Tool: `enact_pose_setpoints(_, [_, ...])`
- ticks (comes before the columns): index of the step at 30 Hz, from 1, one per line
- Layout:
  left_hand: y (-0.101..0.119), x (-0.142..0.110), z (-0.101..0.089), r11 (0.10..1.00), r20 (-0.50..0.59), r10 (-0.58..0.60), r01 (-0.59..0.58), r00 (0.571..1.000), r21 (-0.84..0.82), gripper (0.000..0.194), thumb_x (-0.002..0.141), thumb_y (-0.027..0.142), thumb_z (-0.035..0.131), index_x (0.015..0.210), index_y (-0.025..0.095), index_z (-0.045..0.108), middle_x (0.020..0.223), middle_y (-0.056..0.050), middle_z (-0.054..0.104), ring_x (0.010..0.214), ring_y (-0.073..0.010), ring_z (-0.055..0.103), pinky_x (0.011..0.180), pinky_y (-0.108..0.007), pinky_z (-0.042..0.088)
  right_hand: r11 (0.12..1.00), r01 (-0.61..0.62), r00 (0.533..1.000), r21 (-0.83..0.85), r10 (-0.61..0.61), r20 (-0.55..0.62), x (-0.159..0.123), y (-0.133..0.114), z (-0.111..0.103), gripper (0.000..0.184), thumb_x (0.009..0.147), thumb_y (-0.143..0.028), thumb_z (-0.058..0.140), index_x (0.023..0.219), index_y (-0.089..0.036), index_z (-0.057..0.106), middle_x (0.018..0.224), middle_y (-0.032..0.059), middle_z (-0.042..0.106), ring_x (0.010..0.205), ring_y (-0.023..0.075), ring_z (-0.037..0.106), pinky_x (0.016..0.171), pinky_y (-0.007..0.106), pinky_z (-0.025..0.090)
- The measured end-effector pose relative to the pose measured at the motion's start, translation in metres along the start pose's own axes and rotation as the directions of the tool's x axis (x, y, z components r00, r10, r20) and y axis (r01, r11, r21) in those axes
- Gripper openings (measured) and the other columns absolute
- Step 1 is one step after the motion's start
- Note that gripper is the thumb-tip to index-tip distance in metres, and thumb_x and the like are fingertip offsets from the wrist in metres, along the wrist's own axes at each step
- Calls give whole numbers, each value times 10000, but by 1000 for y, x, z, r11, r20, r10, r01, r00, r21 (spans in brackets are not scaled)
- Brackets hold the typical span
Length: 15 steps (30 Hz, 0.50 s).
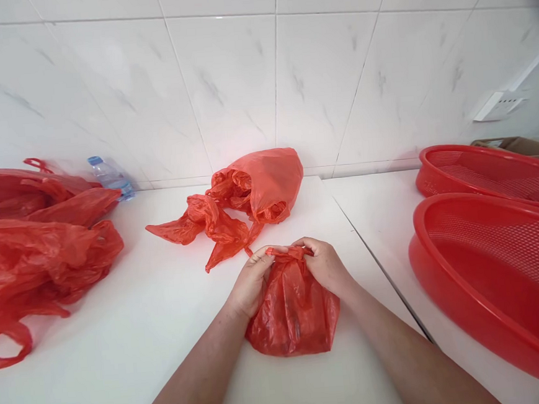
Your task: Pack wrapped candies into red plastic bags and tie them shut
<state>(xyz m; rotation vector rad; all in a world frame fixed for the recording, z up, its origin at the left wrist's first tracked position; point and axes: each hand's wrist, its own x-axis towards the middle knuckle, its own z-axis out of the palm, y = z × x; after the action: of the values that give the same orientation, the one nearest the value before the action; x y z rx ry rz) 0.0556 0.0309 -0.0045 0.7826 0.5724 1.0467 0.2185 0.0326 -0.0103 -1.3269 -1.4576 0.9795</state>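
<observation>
A small red plastic bag (293, 312) rests on the white table in front of me, its top gathered and twisted together. My left hand (255, 279) pinches the gathered neck from the left side. On the other side, my right hand (323, 263) grips the same neck with curled fingers. What the bag holds cannot be made out through the plastic. Just beyond my hands lies a crumpled bunch of red plastic bags (274, 180), with loose ends trailing to the left.
More red plastic bags (45, 257) are heaped at the left, beside a clear water bottle (111, 177) with a blue cap. Two red perforated baskets, one nearer (444, 288) and one farther (440, 179), stand at the right. A cardboard box (521, 146) sits behind them, near the tiled wall (237, 92).
</observation>
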Motion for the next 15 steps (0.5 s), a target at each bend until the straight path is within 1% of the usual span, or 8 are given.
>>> enact_pose_setpoints(2, [0, 0, -1, 1000, 25, -3, 3, 1000, 11, 157, 786, 302, 626, 868, 182, 683, 1018, -63, 681, 939, -220, 622, 856, -338, 449, 999, 6, 1000, 34, -6, -9, 1, 0, 0, 346, 687, -118, 446, 875, -258, 701, 830, -3, 687, 734, 170, 602, 642, 281, 451])
enact_pose_setpoints(4, [1, -1, -1, 1000, 46, -1, 0, 999, 26, 140, 790, 290, 627, 848, 173, 677, 1049, -66, 669, 943, -218, 618, 853, -336, 449, 998, 2, 1000, 67, -1, -23, 1, 0, 0, 353, 679, -114, 440, 867, -254, 704, 857, -4, 691, 782, 171, 610, 699, 290, 457])
enact_pose_setpoints(6, [1, -1, -2, 999, 58, -2, 0, 998, 32, 116, 787, 274, 634, 825, 169, 665, 1062, -63, 661, 935, -213, 618, 848, -333, 451, 991, -34, 999, 131, 37, -19, 2, 0, -1, 333, 685, -126, 452, 873, -248, 699, 872, -4, 689, 794, 165, 612, 724, 292, 459])
enact_pose_setpoints(8, [1, -1, -2, 1000, 61, -12, 10, 998, 25, 94, 782, 263, 640, 805, 172, 648, 1035, -55, 667, 913, -206, 623, 840, -332, 453, 966, -95, 995, 242, 91, 26, 3, 1, -3, 304, 689, -139, 481, 888, -239, 689, 861, -2, 686, 743, 153, 611, 701, 285, 464])
enact_pose_setpoints(10, [1, -1, -2, 1000, 51, -12, 12, 999, 9, 80, 779, 255, 643, 781, 176, 629, 978, -42, 677, 875, -195, 630, 826, -330, 455, 898, -175, 983, 404, 140, 117, 4, 1, -6, 281, 680, -146, 530, 907, -226, 676, 839, 4, 683, 683, 144, 607, 673, 285, 472])
enact_pose_setpoints(12, [2, -1, -2, 1000, 40, 8, -8, 999, -6, 73, 782, 244, 638, 758, 178, 615, 936, -34, 679, 855, -187, 630, 818, -328, 455, 782, -235, 969, 577, 140, 204, 5, 0, -10, 252, 680, -176, 587, 918, -209, 663, 853, 19, 683, 686, 150, 614, 683, 300, 484])
enact_pose_setpoints(13, [3, -1, -2, 1000, 38, 26, -26, 999, -8, 73, 783, 235, 636, 746, 178, 610, 951, -34, 674, 869, -186, 624, 824, -328, 452, 721, -239, 967, 651, 120, 223, 6, -1, -13, 230, 688, -199, 611, 914, -200, 659, 867, 26, 682, 705, 153, 619, 696, 304, 489])
enact_pose_setpoints(15, [7, -1, -3, 997, 39, 73, -73, 997, -1, 82, 776, 215, 640, 715, 174, 604, 1048, -37, 648, 940, -188, 600, 853, -326, 441, 631, -207, 976, 747, 80, 203, 9, 0, -19, 169, 712, -242, 644, 872, -188, 656, 852, 26, 677, 709, 143, 618, 689, 289, 496])
